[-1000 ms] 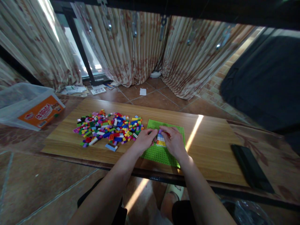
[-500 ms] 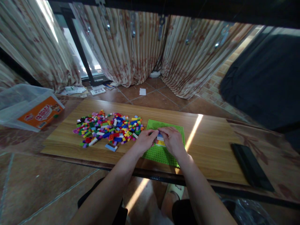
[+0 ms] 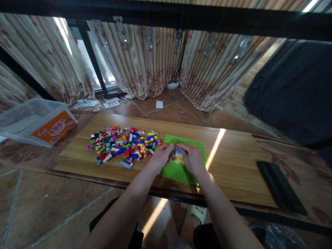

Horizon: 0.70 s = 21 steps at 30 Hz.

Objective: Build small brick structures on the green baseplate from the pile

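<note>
My left hand [image 3: 161, 157] is closed over the left side of a green studded baseplate [image 3: 178, 173], with a small dark green toy brick [image 3: 171, 153] between its thumb and fingers. My right hand [image 3: 191, 156] bends over the plate's middle, its thumb and fingertips pinched together; what they grip is mostly hidden. Between the two hands, a small build of white, light blue, yellow and orange bricks [image 3: 178, 157] sits on the baseplate. The right fingers cover part of it.
A wide pile of mixed toy bricks [image 3: 124, 143] spreads left of the baseplate. Nearer me lies a light blue and white brick piece [image 3: 126, 164]. A clear plastic bin [image 3: 49, 107] stands at the far left, and a long black object [image 3: 281, 186] lies at the right.
The view has shifted a little. My hands have parted slightly at the fingertips, and more of the small build and the dark green brick show between them.
</note>
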{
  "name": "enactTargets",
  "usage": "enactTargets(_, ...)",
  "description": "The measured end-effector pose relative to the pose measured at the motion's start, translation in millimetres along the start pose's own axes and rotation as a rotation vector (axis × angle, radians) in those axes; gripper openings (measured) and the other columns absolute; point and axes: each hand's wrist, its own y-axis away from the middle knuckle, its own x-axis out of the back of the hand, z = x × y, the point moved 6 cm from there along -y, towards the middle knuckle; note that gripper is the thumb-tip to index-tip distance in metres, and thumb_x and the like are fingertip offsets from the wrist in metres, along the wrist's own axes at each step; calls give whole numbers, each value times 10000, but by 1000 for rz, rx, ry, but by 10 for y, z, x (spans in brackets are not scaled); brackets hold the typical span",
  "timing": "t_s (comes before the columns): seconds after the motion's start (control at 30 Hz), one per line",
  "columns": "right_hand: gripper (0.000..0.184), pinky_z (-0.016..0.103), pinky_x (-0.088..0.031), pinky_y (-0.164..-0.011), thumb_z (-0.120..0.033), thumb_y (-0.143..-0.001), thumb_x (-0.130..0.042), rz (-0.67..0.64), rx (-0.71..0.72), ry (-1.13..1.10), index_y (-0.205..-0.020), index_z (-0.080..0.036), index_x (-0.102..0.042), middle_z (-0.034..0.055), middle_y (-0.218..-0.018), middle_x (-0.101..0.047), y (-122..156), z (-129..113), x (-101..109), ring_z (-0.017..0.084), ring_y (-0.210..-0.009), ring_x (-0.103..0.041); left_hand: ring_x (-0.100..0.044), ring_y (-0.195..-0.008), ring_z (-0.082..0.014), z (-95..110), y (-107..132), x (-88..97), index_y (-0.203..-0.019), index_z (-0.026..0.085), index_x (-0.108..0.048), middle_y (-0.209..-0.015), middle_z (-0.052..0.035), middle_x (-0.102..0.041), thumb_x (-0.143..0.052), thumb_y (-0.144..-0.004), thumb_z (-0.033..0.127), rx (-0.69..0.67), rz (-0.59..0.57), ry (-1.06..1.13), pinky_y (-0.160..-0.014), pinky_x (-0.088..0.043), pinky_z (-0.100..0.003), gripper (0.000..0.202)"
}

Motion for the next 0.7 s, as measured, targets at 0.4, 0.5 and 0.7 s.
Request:
enactTargets(0.4,269,406,-495,-908,-305,-885,-571,170,72,-58,-1133,-242,-654,69,-1081,-684,130,-269,234,217,-1021,-609,-619,-536,-103,85,64,-5,-836,128,-646,-664,-34,-658,-511,-845,164,72,-9,304,-518,-482,-196,140)
enactTargets(0.5,329,413,-486,-918,-288,-830,-645,98,108,-62,-1157,-250,-640,59,-1105,-674,143,-377,165,223,-1039,-590,-595,-523,-86,89,89,-3,-811,126,-658,-679,-23,-664,-593,-779,132,54,-11,281,-518,-487,-191,72)
enactTargets(0.7,258,414,-487,-913,-267,-830,-633,70,75,-79,-1084,-261,-674,50,-1073,-689,134,-353,128,226,-1025,-597,-583,-529,-72,102,122,-28,-797,124,-681,-646,-12,-654,-693,-734,163,35,-84,212,-530,-474,-176,75)
